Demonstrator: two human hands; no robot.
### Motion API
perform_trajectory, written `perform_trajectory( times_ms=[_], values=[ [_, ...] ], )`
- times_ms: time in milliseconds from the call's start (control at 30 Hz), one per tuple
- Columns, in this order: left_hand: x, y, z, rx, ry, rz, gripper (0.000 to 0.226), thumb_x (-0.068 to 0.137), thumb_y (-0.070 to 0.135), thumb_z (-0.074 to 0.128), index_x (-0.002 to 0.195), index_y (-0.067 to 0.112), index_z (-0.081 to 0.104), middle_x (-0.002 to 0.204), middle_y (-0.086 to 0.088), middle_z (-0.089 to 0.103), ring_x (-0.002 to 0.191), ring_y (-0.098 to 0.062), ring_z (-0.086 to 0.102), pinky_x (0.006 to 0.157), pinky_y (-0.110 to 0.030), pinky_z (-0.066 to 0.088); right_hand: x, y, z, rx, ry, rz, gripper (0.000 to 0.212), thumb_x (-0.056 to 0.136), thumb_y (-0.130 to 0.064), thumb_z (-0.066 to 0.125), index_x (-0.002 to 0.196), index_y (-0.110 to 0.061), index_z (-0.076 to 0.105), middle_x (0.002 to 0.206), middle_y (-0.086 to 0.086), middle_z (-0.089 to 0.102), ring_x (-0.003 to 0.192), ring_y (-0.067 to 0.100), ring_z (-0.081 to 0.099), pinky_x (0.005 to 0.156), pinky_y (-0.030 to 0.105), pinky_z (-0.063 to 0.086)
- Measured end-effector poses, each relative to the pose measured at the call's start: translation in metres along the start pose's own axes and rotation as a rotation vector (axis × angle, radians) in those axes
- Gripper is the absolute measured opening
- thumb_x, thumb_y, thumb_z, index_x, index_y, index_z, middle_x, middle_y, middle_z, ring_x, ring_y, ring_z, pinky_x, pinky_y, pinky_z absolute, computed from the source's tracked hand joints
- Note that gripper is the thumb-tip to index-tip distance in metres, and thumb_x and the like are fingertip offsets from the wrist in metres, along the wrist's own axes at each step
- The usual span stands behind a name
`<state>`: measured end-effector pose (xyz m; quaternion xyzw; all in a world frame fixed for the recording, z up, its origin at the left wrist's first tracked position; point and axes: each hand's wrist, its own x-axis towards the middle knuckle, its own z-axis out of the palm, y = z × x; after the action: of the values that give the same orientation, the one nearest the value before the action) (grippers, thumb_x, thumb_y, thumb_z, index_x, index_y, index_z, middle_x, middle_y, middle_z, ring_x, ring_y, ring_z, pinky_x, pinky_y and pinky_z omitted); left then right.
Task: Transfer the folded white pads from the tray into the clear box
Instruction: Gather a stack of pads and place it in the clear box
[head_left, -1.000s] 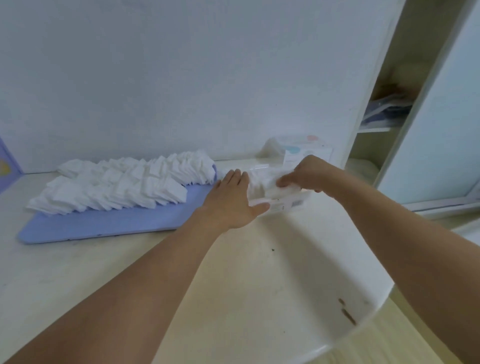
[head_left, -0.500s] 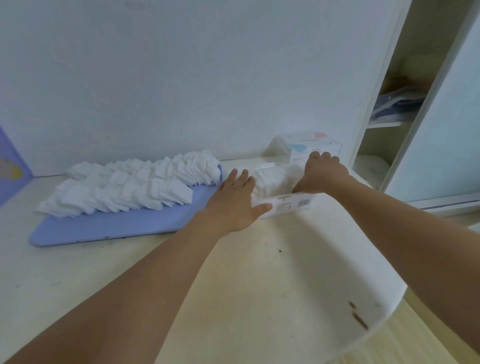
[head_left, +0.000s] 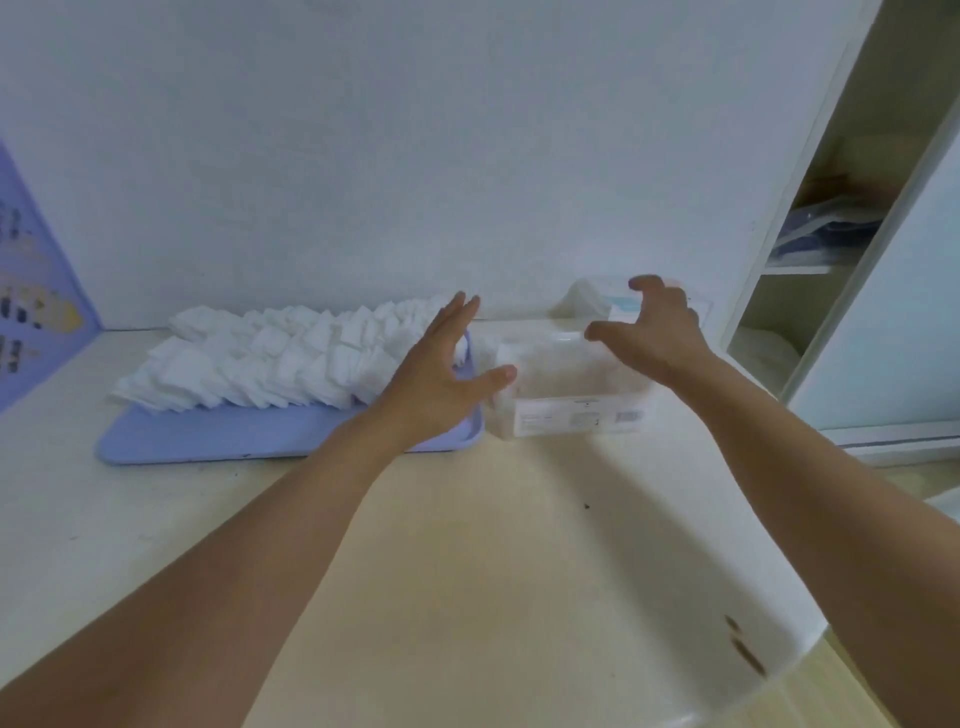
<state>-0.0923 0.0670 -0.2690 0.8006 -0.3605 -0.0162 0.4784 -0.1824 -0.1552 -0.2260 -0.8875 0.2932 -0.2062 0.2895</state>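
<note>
Head view, working outward from you: your two forearms reach across the pale table (head_left: 467, 571), which carries a few dark marks near its right edge. Your left hand (head_left: 436, 379) hangs over the right end of the blue tray (head_left: 234, 436) with fingers straight and thumb spread, holding nothing. Your right hand (head_left: 654, 332) hovers over the far side of the clear box (head_left: 571, 395) with fingers loosely curled and spread, also holding nothing as far as the blur allows. The clear box stands just beside the tray's right end, its labelled wall facing you; something white shows through its walls, so some pads seem to be in already, though how many you cannot tell from here. On the tray, the folded white pads (head_left: 270, 358) lie in overlapping rows that cover most of its far half and run its full length. Beyond the box, against the wall, sits a white packet (head_left: 608, 301) with a coloured print. Judging by that, you are early to midway: most of the pads are not yet moved, and each further batch must be gathered from the tray and set into the box.
</note>
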Motion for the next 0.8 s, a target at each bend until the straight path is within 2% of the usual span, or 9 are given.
perform_trajectory(
  times_ms=[67, 167, 233, 367, 400, 467, 533, 633, 800],
  values=[
    [-0.009, -0.014, -0.032, -0.002, 0.189, -0.034, 0.067, 0.091, 0.029, 0.073, 0.150, 0.028, 0.041, 0.155, 0.010, 0.040, 0.136, -0.008, 0.039, 0.117, -0.030, 0.032, -0.022, -0.041, 0.012, 0.118, 0.048, -0.219, 0.064, 0.081, -0.037, 0.076, 0.137, -0.020, 0.051, 0.133, 0.005, 0.056, 0.121, 0.024, 0.056, 0.096, 0.036, 0.047],
    [-0.019, -0.040, -0.073, 0.088, 0.410, -0.075, 0.045, 0.093, 0.010, 0.064, 0.136, 0.018, 0.058, 0.135, 0.004, 0.061, 0.117, -0.010, 0.056, 0.102, -0.032, 0.048, -0.049, -0.094, 0.068, 0.151, -0.209, -0.349, 0.047, 0.076, -0.036, 0.083, 0.115, -0.018, 0.065, 0.104, 0.000, 0.070, 0.095, 0.018, 0.067, 0.085, 0.034, 0.054],
    [-0.030, -0.053, -0.082, 0.180, 0.483, -0.112, 0.043, 0.089, 0.000, 0.057, 0.130, 0.014, 0.062, 0.124, 0.000, 0.065, 0.098, -0.011, 0.058, 0.089, -0.029, 0.050, -0.055, -0.112, 0.106, 0.066, -0.281, -0.384, 0.055, 0.075, -0.037, 0.084, 0.121, -0.016, 0.061, 0.108, 0.002, 0.068, 0.100, 0.021, 0.065, 0.086, 0.034, 0.052],
    [-0.060, -0.074, -0.069, 0.219, 0.456, -0.130, 0.042, 0.083, -0.002, 0.062, 0.121, 0.015, 0.064, 0.098, 0.002, 0.057, 0.068, -0.008, 0.051, 0.077, -0.042, 0.053, -0.054, -0.094, 0.139, 0.001, -0.201, -0.354, 0.070, 0.075, -0.038, 0.083, 0.134, -0.016, 0.051, 0.124, 0.008, 0.060, 0.114, 0.027, 0.060, 0.091, 0.041, 0.051],
    [-0.071, -0.114, -0.099, 0.259, 0.476, -0.183, 0.042, 0.083, 0.000, 0.064, 0.121, 0.016, 0.064, 0.093, 0.005, 0.054, 0.067, -0.007, 0.050, 0.075, -0.042, 0.053, -0.051, -0.122, 0.189, 0.018, -0.223, -0.396, 0.070, 0.076, -0.039, 0.082, 0.134, -0.017, 0.051, 0.124, 0.008, 0.058, 0.111, 0.027, 0.060, 0.089, 0.041, 0.051],
    [-0.074, -0.118, -0.096, 0.281, 0.481, -0.142, 0.041, 0.084, 0.007, 0.068, 0.123, 0.018, 0.063, 0.092, 0.007, 0.050, 0.066, -0.007, 0.048, 0.073, -0.037, 0.050, -0.056, -0.117, 0.193, 0.014, -0.190, -0.440, 0.067, 0.078, -0.042, 0.081, 0.134, -0.018, 0.052, 0.122, 0.006, 0.057, 0.106, 0.025, 0.061, 0.084, 0.038, 0.051],
    [-0.071, -0.112, -0.093, 0.322, 0.434, -0.098, 0.043, 0.086, 0.014, 0.069, 0.128, 0.017, 0.061, 0.103, 0.005, 0.053, 0.073, -0.008, 0.051, 0.076, -0.035, 0.050, -0.055, -0.115, 0.197, 0.041, -0.169, -0.465, 0.070, 0.082, -0.048, 0.078, 0.139, -0.019, 0.050, 0.124, 0.004, 0.056, 0.105, 0.022, 0.061, 0.082, 0.033, 0.048],
    [-0.060, -0.104, -0.081, 0.414, 0.343, -0.066, 0.049, 0.090, 0.024, 0.065, 0.137, 0.012, 0.055, 0.126, 0.001, 0.049, 0.099, -0.019, 0.060, 0.082, -0.042, 0.053, -0.047, -0.113, 0.199, 0.012, -0.168, -0.493, 0.067, 0.085, -0.049, 0.074, 0.140, -0.020, 0.049, 0.125, 0.001, 0.058, 0.105, 0.021, 0.062, 0.081, 0.031, 0.047],
    [-0.053, -0.103, -0.075, 0.448, 0.344, -0.242, 0.059, 0.094, 0.033, 0.060, 0.146, 0.013, 0.043, 0.133, -0.002, 0.042, 0.103, -0.025, 0.060, 0.078, -0.036, 0.050, -0.045, -0.117, 0.203, -0.114, -0.117, -0.554, 0.068, 0.084, -0.059, 0.068, 0.137, -0.021, 0.047, 0.115, 0.003, 0.062, 0.103, 0.023, 0.063, 0.081, 0.041, 0.052]
  ],
)
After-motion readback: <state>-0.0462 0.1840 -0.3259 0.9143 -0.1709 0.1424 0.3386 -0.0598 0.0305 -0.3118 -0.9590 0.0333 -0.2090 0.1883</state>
